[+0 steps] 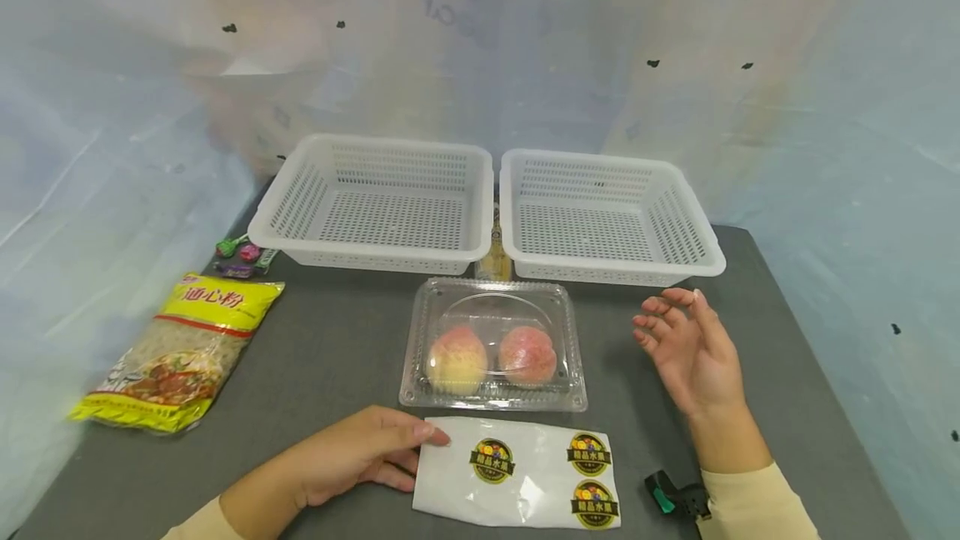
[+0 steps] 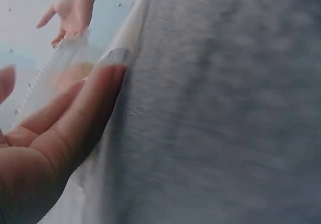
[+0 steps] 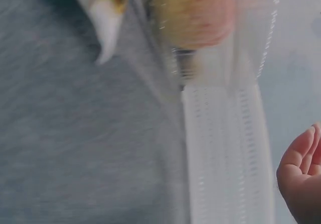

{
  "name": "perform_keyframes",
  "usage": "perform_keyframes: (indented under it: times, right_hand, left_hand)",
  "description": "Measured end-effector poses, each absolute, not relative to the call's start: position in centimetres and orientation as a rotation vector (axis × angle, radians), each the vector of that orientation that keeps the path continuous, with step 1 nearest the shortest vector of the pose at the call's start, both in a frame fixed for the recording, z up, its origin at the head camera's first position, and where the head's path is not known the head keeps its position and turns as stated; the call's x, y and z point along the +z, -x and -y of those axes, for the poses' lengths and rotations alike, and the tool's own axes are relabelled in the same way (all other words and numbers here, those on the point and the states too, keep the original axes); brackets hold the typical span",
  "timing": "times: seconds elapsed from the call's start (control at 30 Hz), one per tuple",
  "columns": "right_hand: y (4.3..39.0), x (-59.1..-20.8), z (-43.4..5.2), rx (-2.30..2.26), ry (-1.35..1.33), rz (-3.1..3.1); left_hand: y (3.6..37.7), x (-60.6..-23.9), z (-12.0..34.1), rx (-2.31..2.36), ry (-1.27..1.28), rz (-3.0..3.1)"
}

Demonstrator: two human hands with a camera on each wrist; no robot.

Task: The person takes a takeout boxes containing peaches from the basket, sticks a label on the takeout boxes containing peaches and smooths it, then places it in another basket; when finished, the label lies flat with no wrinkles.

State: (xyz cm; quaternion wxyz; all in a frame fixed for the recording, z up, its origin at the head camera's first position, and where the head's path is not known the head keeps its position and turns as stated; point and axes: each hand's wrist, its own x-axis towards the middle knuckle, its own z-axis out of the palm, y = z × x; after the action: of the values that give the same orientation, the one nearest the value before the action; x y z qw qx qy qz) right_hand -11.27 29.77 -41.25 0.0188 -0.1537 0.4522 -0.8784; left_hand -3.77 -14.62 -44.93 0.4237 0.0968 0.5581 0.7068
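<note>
Low in the head view, the sticker sheet point(image 1: 525, 465) is smooth, glossy white paper; above it, the clamshell box point(image 1: 572, 357) is shiny clear plastic. The left basket point(image 1: 375, 258) and right basket point(image 1: 615, 273) are perforated white plastic, the macaroni bag point(image 1: 183, 352) glossy film, the tabletop point(image 1: 322, 340) matt.

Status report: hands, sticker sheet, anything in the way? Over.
Left hand gripping sticker sheet by one edge. Right hand raised, empty. Three stickers showing. Nothing between sheet and clear box.
</note>
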Motion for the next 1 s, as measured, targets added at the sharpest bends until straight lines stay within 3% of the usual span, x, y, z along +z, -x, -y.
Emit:
perform_keyframes:
  times: [0.23,0.47,0.77,1.0]
  right_hand:
    - [11.6,-38.6,-28.3,-2.691,0.819,-1.314]
    - [12.0,-35.7,-26.4,-2.54,1.027,-1.447]
    - [11.8,-32.9,-23.3,-2.302,1.226,-1.766]
    - [11.8,-31.5,-21.5,-2.31,1.262,-1.843]
  left_hand:
    - [3.2,-42.1,13.2,1.758,-0.497,-1.591]
    - [4.8,-38.0,12.1,1.767,-0.728,-1.81]
    - [8.1,-33.7,11.1,2.01,-0.65,-2.049]
    - [11.0,-32.5,10.2,2.251,-0.573,-2.083]
